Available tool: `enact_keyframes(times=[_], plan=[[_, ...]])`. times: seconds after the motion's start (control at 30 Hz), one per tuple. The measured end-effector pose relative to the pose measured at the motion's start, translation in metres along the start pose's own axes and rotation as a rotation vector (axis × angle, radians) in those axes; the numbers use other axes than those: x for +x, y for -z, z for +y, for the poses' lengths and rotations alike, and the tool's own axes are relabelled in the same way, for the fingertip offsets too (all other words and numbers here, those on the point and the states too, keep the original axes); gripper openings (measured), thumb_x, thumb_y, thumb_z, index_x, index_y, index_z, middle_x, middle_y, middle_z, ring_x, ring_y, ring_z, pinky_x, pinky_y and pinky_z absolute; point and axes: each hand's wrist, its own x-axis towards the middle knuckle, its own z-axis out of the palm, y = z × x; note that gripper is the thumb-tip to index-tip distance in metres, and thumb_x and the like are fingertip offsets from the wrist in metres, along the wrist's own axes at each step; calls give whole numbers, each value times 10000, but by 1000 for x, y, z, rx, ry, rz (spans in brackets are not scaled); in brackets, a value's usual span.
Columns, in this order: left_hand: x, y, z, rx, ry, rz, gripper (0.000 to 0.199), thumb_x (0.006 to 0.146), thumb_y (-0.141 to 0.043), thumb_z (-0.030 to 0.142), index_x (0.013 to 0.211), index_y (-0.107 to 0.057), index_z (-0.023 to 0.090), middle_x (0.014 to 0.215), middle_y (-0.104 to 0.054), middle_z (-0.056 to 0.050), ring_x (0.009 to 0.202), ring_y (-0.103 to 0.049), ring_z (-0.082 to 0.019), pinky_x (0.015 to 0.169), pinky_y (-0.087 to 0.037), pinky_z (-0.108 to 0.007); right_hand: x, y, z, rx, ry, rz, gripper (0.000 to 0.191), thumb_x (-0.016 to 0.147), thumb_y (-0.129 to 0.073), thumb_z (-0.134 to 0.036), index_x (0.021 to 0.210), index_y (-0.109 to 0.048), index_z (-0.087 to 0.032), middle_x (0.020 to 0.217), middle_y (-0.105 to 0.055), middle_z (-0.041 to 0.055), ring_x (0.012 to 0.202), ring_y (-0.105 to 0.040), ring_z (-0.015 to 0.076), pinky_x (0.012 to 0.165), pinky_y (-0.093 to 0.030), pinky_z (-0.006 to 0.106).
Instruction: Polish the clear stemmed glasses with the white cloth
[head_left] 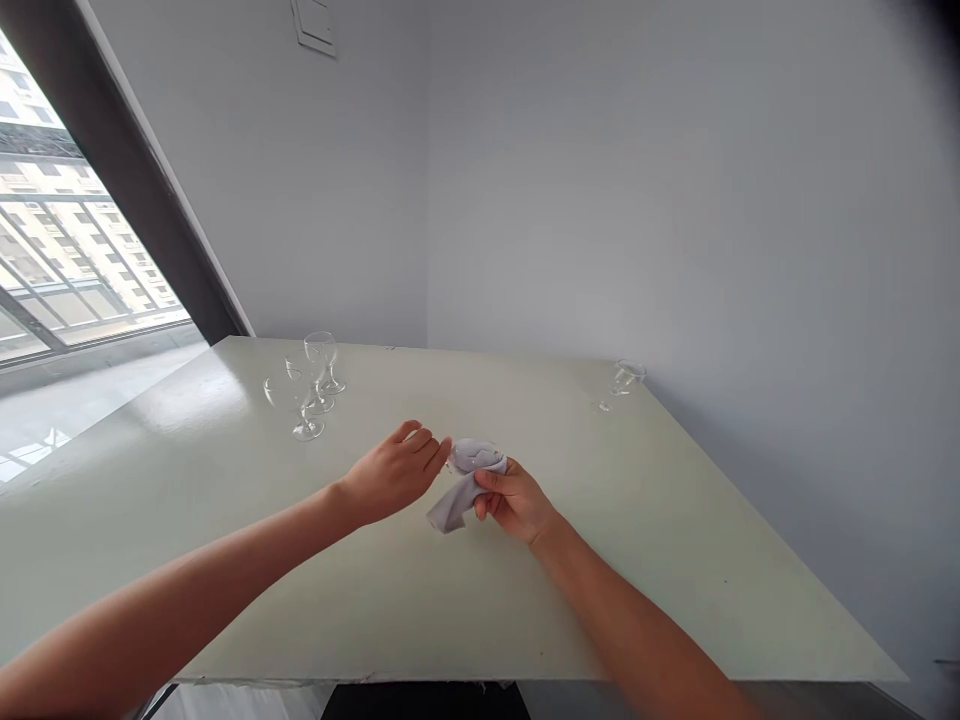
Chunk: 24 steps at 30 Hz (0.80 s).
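Near the middle of the view, my right hand (515,498) is closed on a pale grey cloth (454,503), thumb on top. Part of the cloth is bunched inside a clear glass (474,455) between my hands, and its loose end hangs down to the left. My left hand (397,470) is just left of the glass, back of the hand up and fingers curled. What its fingertips grip, if anything, is hidden; the stem of the glass cannot be made out.
Several clear stemmed glasses (308,429) stand together at the back left of the pale table (360,600). Another clear glass (628,377) is near the back right corner, by the wall. A large window is at the far left. Something black shows below the front edge.
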Motion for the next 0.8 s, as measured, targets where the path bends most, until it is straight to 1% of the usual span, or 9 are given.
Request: enact_keyframes(times=[0.1,0.2,0.27,0.33,0.43,0.53,0.63,0.7,0.8], plan=[[-2,1,2,103,-81,52,294,886,-331,212,1079,-549,173,764,-602,-70,758,-541,-179,747,-410,-354,-2,-1,2,17,-3,-76,274,700,-664,-403,788,-618,-147,559,-600,-18,411,-542,93,427,-420,216],[-3,12,-3,-10,-22,-33,265,872,-389,308,986,-601,195,669,-582,-37,665,-514,-158,636,-384,-296,-10,-8,1,-211,30,-158,263,726,-642,-378,854,-621,-149,621,-628,11,548,-607,144,539,-477,277],[-4,19,-7,-211,73,-157,246,845,-437,353,906,-631,215,619,-563,-12,612,-486,-135,589,-354,-260,-14,-10,-1,-409,92,-171,214,759,-609,-337,877,-627,-160,699,-638,23,622,-614,149,615,-485,301],[-5,23,-11,-499,198,-342,231,815,-472,377,860,-643,228,617,-556,6,573,-457,-111,540,-326,-228,-15,-10,-4,-635,194,-194,152,800,-551,-273,880,-644,-184,750,-637,21,644,-600,136,638,-477,293],[-8,21,-15,-928,347,-591,248,777,-509,407,755,-634,193,618,-529,11,542,-419,-90,486,-284,-208,-13,-3,-9,-994,385,-276,217,806,-482,-141,873,-670,-227,779,-650,12,682,-589,133,639,-460,269],[-10,11,-20,-1193,416,-663,299,737,-557,443,707,-617,152,583,-487,9,516,-382,-79,476,-255,-214,-9,6,-16,-1241,536,-292,366,763,-444,-36,948,-665,-261,829,-668,2,750,-594,136,653,-440,250],[-13,1,-24,-1321,482,-649,354,718,-576,474,826,-638,142,566,-472,16,492,-368,-75,472,-236,-219,-7,20,-24,-1347,602,-218,443,737,-424,-6,1017,-649,-264,863,-683,3,783,-608,145,654,-437,246],[-15,-5,-28,-1358,534,-623,378,722,-567,486,860,-641,141,562,-463,19,485,-370,-74,472,-229,-222,-7,31,-29,-1307,599,-125,444,742,-432,-29,1054,-635,-271,954,-678,9,853,-611,160,674,-457,257],[-18,-11,-35,-1346,625,-521,370,722,-559,496,775,-634,137,589,-481,10,476,-358,-68,481,-242,-229,-6,46,-34,-1134,588,168,439,766,-429,-80,1116,-595,-286,1084,-636,9,805,-624,159,661,-489,287]])
